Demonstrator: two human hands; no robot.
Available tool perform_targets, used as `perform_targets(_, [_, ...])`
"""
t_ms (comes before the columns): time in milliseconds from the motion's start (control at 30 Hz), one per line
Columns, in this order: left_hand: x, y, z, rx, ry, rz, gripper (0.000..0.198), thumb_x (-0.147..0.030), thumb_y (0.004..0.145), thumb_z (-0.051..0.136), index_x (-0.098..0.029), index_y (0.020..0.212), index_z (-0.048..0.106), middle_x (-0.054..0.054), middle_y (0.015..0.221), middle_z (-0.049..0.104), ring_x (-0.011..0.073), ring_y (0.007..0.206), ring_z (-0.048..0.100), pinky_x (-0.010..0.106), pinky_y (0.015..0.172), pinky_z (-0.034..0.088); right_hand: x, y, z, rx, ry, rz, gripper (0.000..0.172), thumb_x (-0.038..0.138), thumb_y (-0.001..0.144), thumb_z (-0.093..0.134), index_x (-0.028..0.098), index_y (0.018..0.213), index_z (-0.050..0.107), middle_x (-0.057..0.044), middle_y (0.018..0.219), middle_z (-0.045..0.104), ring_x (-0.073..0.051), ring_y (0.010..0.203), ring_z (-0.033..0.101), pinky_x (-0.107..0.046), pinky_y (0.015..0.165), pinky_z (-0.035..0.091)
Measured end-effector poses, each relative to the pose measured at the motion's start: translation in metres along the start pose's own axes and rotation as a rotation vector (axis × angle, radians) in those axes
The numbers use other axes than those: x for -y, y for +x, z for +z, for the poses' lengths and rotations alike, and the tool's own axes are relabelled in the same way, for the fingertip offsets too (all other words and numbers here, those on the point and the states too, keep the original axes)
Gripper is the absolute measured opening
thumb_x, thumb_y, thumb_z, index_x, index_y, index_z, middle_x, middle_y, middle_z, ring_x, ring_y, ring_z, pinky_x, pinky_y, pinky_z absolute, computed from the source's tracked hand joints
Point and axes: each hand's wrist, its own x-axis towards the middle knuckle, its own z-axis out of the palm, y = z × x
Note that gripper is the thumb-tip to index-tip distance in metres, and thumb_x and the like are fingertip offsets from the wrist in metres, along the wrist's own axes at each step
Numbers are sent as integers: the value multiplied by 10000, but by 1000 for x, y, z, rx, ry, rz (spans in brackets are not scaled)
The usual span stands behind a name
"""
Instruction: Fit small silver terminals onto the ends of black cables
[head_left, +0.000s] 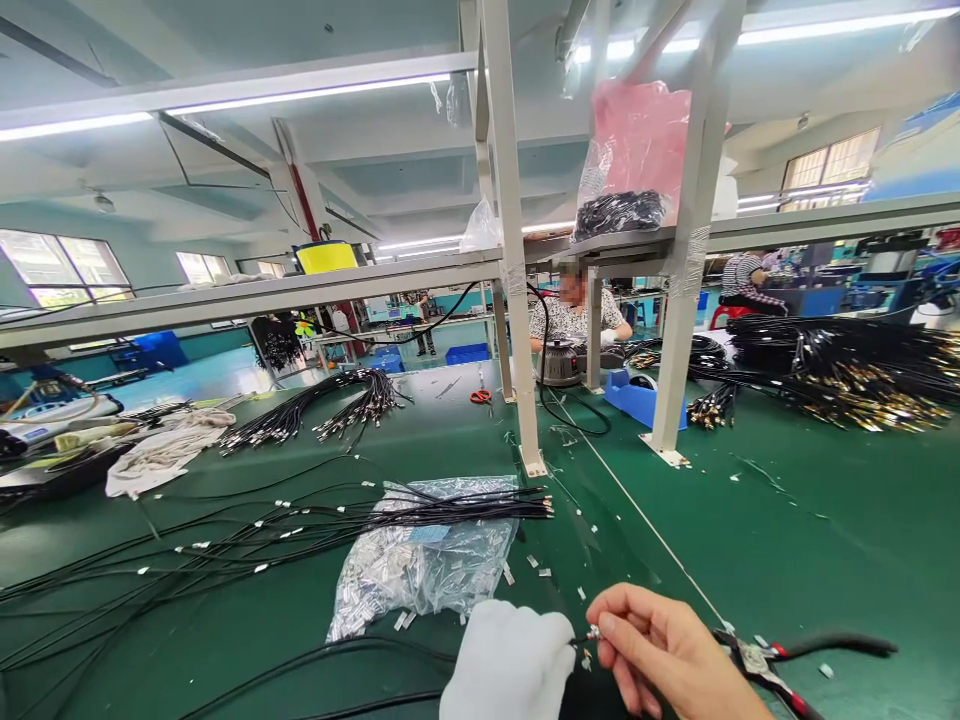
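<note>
At the bottom edge, my left hand (pixel 508 662) wears a white glove and is closed around the end of a black cable (pixel 322 655) that trails off to the left. My bare right hand (pixel 664 655) pinches a small silver ferrule (pixel 593 632) at that cable's tip, right beside the glove. A clear bag of silver ferrules (pixel 420 565) lies just ahead of my hands. A bundle of black cables (pixel 315 525) lies across the bag. Black-handled pliers (pixel 780 660) rest on the green mat to the right of my right hand.
White frame posts (pixel 514 300) stand on the green table (pixel 825 560). More cable bundles (pixel 330 405) lie farther back, and a heap with gold connectors (pixel 847 385) at right. Red scissors (pixel 481 396), a blue bin (pixel 637 397) and a seated person (pixel 574 315) are beyond.
</note>
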Motion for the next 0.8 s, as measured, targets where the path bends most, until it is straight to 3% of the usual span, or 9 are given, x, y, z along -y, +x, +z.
perform_targets(167, [-1, 1, -1, 2, 54, 41, 130, -218, 899, 539, -280, 861, 646, -7, 722, 601, 167, 737, 577, 247, 681, 456, -6, -5, -3, -15, -381, -178, 459, 614, 936, 503, 179, 930, 646, 3, 666, 595, -141, 552, 560, -242, 536, 417])
perform_targets(267, [-2, 2, -3, -4, 83, 63, 152, -198, 912, 513, -279, 877, 637, -9, 730, 607, 173, 737, 566, 258, 703, 448, -6, -7, -4, -15, -537, -258, 394, 539, 976, 460, 196, 929, 649, 8, 614, 589, -162, 587, 551, -266, 594, 433])
perform_targets(500, [-2, 3, -3, -27, 120, 108, 187, -178, 920, 484, -253, 791, 596, -10, 685, 569, 171, 688, 533, 270, 658, 393, -8, -1, -1, 70, -77, -45, 623, 777, 762, 654, 168, 892, 617, -23, 736, 638, -132, 527, 581, -217, 457, 417])
perform_targets(667, [-4, 2, -1, -41, 119, 130, 194, -182, 927, 475, -236, 767, 571, -4, 679, 554, 173, 678, 520, 282, 662, 380, -12, -4, 3, 60, -172, -91, 649, 789, 804, 592, 149, 902, 645, 0, 630, 602, -124, 532, 548, -230, 508, 437])
perform_targets(800, [-4, 1, 4, -71, 66, 105, 167, -165, 932, 454, -253, 844, 566, -19, 714, 561, 178, 710, 510, 286, 690, 379, -2, -5, 1, -12, -62, -85, 651, 736, 729, 730, 158, 1012, 634, 2, 681, 623, -152, 598, 593, -237, 524, 472])
